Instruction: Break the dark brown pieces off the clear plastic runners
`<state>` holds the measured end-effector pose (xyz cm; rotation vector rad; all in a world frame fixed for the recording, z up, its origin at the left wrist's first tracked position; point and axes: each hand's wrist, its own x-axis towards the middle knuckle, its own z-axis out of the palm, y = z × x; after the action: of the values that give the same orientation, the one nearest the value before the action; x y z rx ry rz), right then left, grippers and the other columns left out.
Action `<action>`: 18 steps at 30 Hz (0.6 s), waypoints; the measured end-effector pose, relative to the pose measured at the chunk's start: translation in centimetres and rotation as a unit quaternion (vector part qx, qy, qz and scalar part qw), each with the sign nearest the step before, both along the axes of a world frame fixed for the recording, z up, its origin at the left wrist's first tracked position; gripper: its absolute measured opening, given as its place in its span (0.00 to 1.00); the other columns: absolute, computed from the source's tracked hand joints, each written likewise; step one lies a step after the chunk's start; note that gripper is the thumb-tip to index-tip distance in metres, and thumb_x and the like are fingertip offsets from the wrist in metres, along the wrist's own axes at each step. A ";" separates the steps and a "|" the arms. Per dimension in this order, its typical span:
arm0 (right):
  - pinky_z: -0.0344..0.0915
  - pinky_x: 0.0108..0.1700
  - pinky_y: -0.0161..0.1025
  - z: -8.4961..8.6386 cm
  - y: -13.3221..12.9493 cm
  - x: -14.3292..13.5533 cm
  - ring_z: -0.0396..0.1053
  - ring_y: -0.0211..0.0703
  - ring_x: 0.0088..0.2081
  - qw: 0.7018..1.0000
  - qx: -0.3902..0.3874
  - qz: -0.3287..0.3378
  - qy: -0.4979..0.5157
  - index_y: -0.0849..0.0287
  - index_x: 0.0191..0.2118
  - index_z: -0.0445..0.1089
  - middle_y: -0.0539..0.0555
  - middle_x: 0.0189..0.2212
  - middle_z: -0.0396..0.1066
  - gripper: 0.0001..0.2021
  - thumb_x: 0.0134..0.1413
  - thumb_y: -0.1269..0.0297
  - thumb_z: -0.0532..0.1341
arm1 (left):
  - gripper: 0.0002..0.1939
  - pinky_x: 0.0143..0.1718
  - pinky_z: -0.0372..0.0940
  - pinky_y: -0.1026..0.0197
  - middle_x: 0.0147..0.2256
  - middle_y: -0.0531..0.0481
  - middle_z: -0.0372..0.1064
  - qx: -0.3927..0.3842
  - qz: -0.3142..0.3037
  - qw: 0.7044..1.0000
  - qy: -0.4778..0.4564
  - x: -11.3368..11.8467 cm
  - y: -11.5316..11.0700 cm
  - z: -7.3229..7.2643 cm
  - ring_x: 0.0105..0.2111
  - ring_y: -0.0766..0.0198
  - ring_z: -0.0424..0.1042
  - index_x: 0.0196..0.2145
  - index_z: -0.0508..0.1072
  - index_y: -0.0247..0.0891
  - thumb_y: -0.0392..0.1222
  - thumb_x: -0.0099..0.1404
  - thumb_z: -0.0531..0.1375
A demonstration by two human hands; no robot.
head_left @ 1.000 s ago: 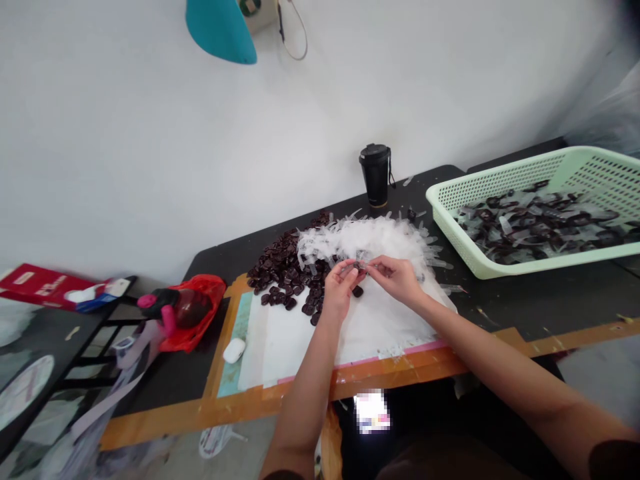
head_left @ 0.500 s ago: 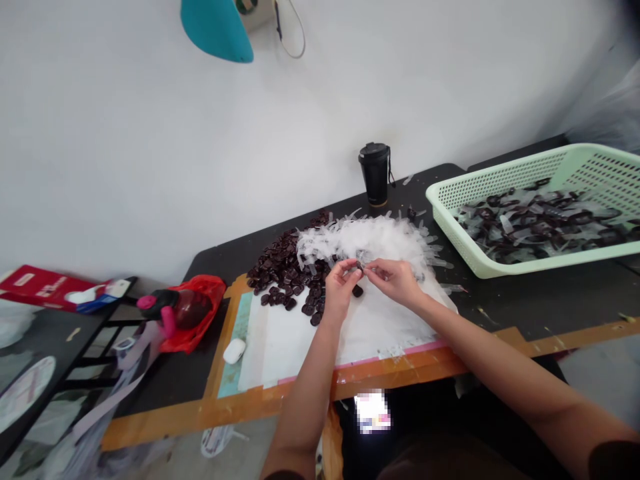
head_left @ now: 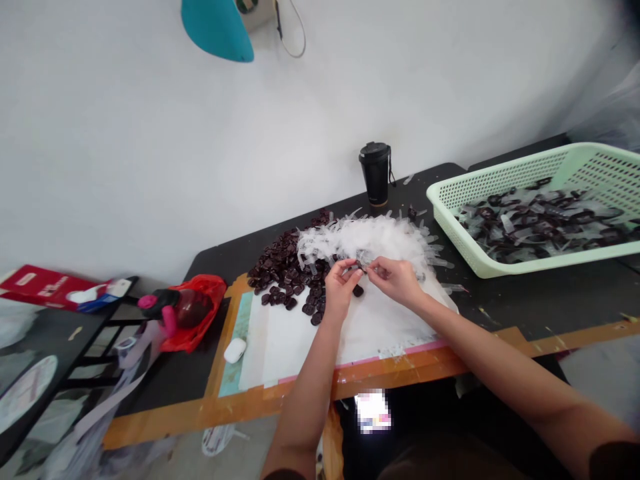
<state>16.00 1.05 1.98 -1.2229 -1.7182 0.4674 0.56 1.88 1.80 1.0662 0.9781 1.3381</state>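
My left hand (head_left: 340, 290) pinches a small dark brown piece (head_left: 359, 266) between thumb and fingers, over the white sheet (head_left: 385, 320). Close against it, my right hand (head_left: 396, 279) is closed at the fingertips beside the same piece; what it grips is too small to make out. Left of my hands spreads a heap of flat, glossy dark brown pieces (head_left: 283, 260), and one loose piece (head_left: 358, 291) lies just below my fingers. Directly behind the hands is a pile of thin, translucent white strips (head_left: 370, 237).
A pale green basket (head_left: 487, 267) at the right holds dark pieces with clear strips. Behind the pile stands a black lidded cup (head_left: 375, 175). To the left are a white rounded case (head_left: 235, 351), a red tray (head_left: 216, 293) with a bottle (head_left: 193, 309), and the taped table edge (head_left: 165, 421).
Both hands stay in nearly the same place at the dark piece. The right fingertips have shifted slightly; the heaps look the same.
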 end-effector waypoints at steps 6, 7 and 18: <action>0.57 0.24 0.34 0.2 -0.1 -0.1 0.63 0.36 0.19 1.000 -0.006 -0.024 0.010 0.58 0.29 0.69 0.48 0.16 0.66 0.07 0.54 0.62 0.59 | 0.19 0.43 0.66 0.62 0.39 0.49 0.73 0.000 0.007 1.000 0.011 0.1 -0.1 0.2 0.36 0.67 0.73 0.39 0.72 0.37 0.40 0.49 0.70; 0.57 0.25 0.34 0.2 -0.1 -0.1 0.63 0.35 0.19 1.000 -0.009 -0.027 0.011 0.58 0.29 0.69 0.48 0.16 0.66 0.07 0.54 0.62 0.59 | 0.19 0.43 0.66 0.62 0.39 0.49 0.73 0.001 0.008 1.000 0.012 0.2 -0.1 0.2 0.36 0.67 0.73 0.39 0.72 0.37 0.40 0.49 0.70; 0.61 0.30 0.36 0.5 0.1 0.2 0.67 0.40 0.27 1.000 0.012 0.024 -0.003 0.57 0.30 0.71 0.52 0.22 0.69 0.06 0.55 0.64 0.59 | 0.18 0.44 0.67 0.60 0.39 0.48 0.74 0.017 0.008 1.000 0.023 0.2 0.0 0.0 0.38 0.64 0.74 0.39 0.72 0.38 0.41 0.50 0.70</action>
<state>16.22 1.16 2.51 -1.1686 -1.7572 0.4707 0.77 1.84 1.75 1.1211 1.0027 1.3536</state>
